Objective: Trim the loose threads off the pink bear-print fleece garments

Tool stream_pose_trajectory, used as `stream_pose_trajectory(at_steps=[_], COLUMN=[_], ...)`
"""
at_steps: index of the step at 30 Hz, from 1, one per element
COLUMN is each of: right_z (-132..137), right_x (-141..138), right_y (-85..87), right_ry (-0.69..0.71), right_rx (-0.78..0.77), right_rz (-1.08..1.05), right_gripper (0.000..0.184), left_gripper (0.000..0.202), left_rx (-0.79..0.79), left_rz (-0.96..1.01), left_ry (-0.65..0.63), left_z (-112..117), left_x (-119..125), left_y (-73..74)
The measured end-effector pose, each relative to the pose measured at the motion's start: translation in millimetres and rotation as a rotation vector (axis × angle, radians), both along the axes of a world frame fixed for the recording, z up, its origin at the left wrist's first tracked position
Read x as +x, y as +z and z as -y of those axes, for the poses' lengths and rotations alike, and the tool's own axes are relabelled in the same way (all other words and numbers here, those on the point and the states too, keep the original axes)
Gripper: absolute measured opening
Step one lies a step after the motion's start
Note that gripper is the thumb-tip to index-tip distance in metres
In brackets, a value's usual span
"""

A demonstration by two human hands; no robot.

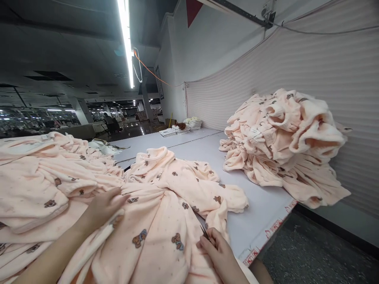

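A peach fleece garment printed with brown bears [160, 232] lies spread over the near side of the table, its sleeve reaching right. My left hand [103, 207] rests on its left part, fingers stretched out over the cloth; the thumb is hard to make out. In my right hand [217, 252] is a pair of small dark thread snips [204, 232], gripped with the fingers closed around it. The blades point up and left, just above the garment's right side.
More peach garments [38, 185] are heaped on the left. A tall pile of the same garments [284, 134] stands at the right by a draped wall. White folded cloths [192, 123] lie at the back of the table [251, 221], whose taped edge runs along the right.
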State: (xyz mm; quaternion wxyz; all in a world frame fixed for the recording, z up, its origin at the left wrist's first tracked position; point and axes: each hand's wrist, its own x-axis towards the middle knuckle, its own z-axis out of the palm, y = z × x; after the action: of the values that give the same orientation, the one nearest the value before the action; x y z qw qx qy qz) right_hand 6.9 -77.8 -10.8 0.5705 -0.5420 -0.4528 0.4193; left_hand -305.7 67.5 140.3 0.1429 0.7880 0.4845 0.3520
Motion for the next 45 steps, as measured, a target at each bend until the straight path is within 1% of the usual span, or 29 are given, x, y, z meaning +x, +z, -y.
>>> stream_pose_trajectory(at_steps=[2, 4, 5, 6, 7, 8, 9, 10, 11, 12, 14, 16, 17, 19, 22, 23, 25, 27, 29, 30, 31, 32, 34, 36, 38, 40, 41, 43, 45], right_z=[-3, -8, -12, -16, -19, -23, -26, -28, -29, -30, -27, -23, -20, -14, -7, -5, -4, -5, -5, -5, -4, -3, -1, 1, 3, 5, 6, 10, 15], right_x=[-9, -19, -23, -27, -31, -34, -36, -39, -41, -42, -43, -41, -39, -34, -32, -33, -38, -44, -49, -50, -51, -50, -47, -42, -36, -30, -28, -23, -17], right_y=[4.3, 13.7, 18.7, 23.0, 26.2, 27.9, 28.2, 27.1, 24.9, 22.1, 16.8, 14.9, 15.7, 20.5, 30.2, 32.7, 35.7, 37.2, 38.8, 39.9, 41.1, 42.2, 43.1, 41.1, 37.3, 34.8, 35.3, 40.7, 50.9], right_ry=[0.031, 0.073, 0.094, 0.112, 0.128, 0.137, 0.142, 0.142, 0.138, 0.132, 0.129, 0.137, 0.135, 0.099, -0.004, -0.013, 0.031, 0.069, 0.037, 0.005, -0.027, -0.058, -0.141, -0.243, -0.287, -0.231, -0.177, -0.049, 0.067], right_rx=[-0.015, -0.023, -0.024, -0.021, -0.016, -0.012, -0.011, -0.012, -0.015, -0.020, -0.031, -0.052, -0.060, -0.028, 0.107, 0.139, 0.153, 0.164, 0.199, 0.234, 0.277, 0.322, 0.400, 0.448, 0.469, 0.429, 0.375, 0.242, 0.175], right_rz=[0.008, -0.009, -0.029, -0.054, -0.075, -0.091, -0.109, -0.127, -0.144, -0.163, -0.213, -0.270, -0.297, -0.302, -0.204, -0.167, -0.107, -0.032, 0.051, 0.096, 0.147, 0.211, 0.377, 0.556, 0.700, 0.763, 0.756, 0.690, 0.620], right_gripper=[0.023, 0.015, 0.011, 0.008, 0.006, 0.006, 0.008, 0.010, 0.012, 0.015, 0.021, 0.025, 0.027, 0.027, 0.022, 0.023, 0.029, 0.019, 0.006, 0.002, 0.003, 0.004, 0.008, 0.013, 0.016, 0.015, 0.013, 0.012, 0.013], left_gripper=[0.026, 0.011, 0.012, 0.020, 0.024, 0.026, 0.025, 0.023, 0.019, 0.020, 0.032, 0.030, 0.027, 0.022, 0.013, 0.010, 0.008, 0.012, 0.026, 0.034, 0.036, 0.030, 0.016, 0.020, 0.024, 0.024, 0.023, 0.024, 0.025], left_rx=[0.086, 0.172, 0.228, 0.314, 0.387, 0.399, 0.340, 0.235, 0.131, 0.033, -0.066, -0.126, -0.163, -0.251, -0.327, -0.334, -0.352, -0.306, -0.166, -0.078, 0.000, 0.049, 0.063, 0.057, 0.083, 0.134, 0.153, 0.189, 0.204], left_rz=[-0.202, -0.360, -0.420, -0.485, -0.533, -0.523, -0.469, -0.406, -0.371, -0.375, -0.449, -0.482, -0.446, -0.285, -0.022, 0.039, 0.126, 0.161, 0.113, 0.073, 0.031, -0.010, -0.076, -0.116, -0.093, -0.006, 0.047, 0.124, 0.169], left_ry=[-0.067, -0.162, -0.206, -0.255, -0.299, -0.320, -0.337, -0.318, -0.342, -0.354, -0.347, -0.286, -0.247, -0.201, -0.196, -0.203, -0.206, -0.206, -0.231, -0.235, -0.233, -0.230, -0.210, -0.211, -0.205, -0.211, -0.224, -0.266, -0.294], left_z=[2, 15, 26, 38, 53, 68, 83, 98, 110, 119, 129, 128, 125, 117, 109, 109, 110, 114, 119, 120, 121, 121, 118, 114, 111, 110, 110, 111, 113], left_x=[-3, 4, 10, 17, 25, 35, 46, 58, 71, 84, 105, 117, 119, 118, 107, 104, 99, 97, 97, 98, 99, 101, 106, 109, 112, 114, 114, 115, 115], left_y=[-16.5, -36.4, -44.7, -50.8, -54.4, -55.7, -55.3, -54.1, -52.9, -52.2, -53.4, -55.6, -55.8, -53.0, -45.5, -44.0, -43.3, -43.9, -43.2, -42.2, -41.1, -40.4, -42.1, -49.9, -62.3, -74.4, -79.0, -84.3, -85.6])
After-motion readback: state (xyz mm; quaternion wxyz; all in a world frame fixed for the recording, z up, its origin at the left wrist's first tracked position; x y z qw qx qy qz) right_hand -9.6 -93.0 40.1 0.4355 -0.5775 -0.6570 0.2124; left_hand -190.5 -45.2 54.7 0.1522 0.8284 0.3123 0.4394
